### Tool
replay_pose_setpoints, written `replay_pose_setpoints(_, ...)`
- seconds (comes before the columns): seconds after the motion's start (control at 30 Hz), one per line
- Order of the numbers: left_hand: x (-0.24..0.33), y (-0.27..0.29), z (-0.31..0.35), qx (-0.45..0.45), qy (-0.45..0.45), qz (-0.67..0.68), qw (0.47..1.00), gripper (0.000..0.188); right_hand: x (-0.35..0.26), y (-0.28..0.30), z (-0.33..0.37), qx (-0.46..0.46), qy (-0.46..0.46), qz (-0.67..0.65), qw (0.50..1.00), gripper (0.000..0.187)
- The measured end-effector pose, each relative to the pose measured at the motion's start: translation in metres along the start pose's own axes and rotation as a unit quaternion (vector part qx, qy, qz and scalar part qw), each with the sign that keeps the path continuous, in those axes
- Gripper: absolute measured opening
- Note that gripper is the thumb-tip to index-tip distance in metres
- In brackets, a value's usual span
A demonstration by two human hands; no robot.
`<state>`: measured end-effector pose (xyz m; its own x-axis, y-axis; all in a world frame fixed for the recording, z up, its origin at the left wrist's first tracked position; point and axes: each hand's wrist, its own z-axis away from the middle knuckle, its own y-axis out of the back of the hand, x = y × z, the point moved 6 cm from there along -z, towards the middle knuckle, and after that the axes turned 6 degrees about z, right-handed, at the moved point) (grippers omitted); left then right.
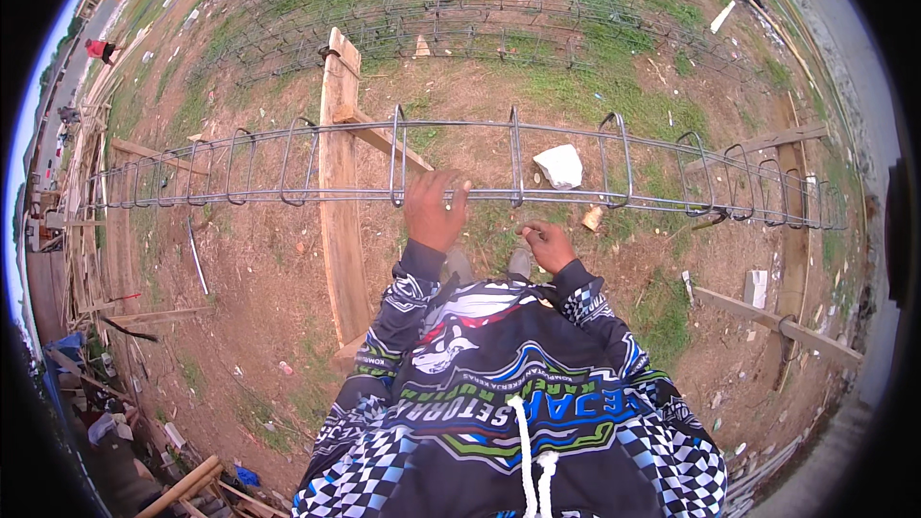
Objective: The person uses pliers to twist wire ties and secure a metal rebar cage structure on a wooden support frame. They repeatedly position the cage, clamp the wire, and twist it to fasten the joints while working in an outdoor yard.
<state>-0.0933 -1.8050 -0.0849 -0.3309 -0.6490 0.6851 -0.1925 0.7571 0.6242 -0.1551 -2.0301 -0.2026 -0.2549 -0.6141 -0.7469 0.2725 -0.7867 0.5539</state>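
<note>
A long cage of steel rebar [566,196], with square stirrups spaced along its bars, stretches across in front of me from left to right. My left hand [436,209] is wrapped over its near bar beside a stirrup [398,155]. Just below that bar and apart from it, my right hand [549,245] is closed in a pinch; anything between the fingertips is too small to make out. Under the cage on the left stands a wooden plank support [340,163]. Beyond the near bar, a white block [559,167] lies on the ground.
More rebar cages [460,10] lie on the grass farther off. A second wooden support [794,201] stands at the right, with a slanting board [777,324] by it. Scrap wood [192,487] is piled at the lower left. Another person [99,50] in red is far left.
</note>
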Motion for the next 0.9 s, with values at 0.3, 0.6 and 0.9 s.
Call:
replay_pose_setpoints(0.3,-0.008,-0.089,-0.039,-0.274,0.016,0.145,0.951,0.028,-0.045,-0.005,0.023,0.283,0.04,0.065,0.956,0.015)
replay_pose_setpoints(0.6,-0.028,-0.103,-0.033,-0.287,0.062,0.105,0.95,0.024,-0.053,-0.015,0.022,0.207,-0.011,0.138,0.968,0.017)
replay_pose_setpoints(0.9,-0.019,-0.086,-0.034,-0.29,0.056,0.2,0.934,0.034,-0.045,-0.02,0.025,0.213,0.021,0.043,0.976,0.02)
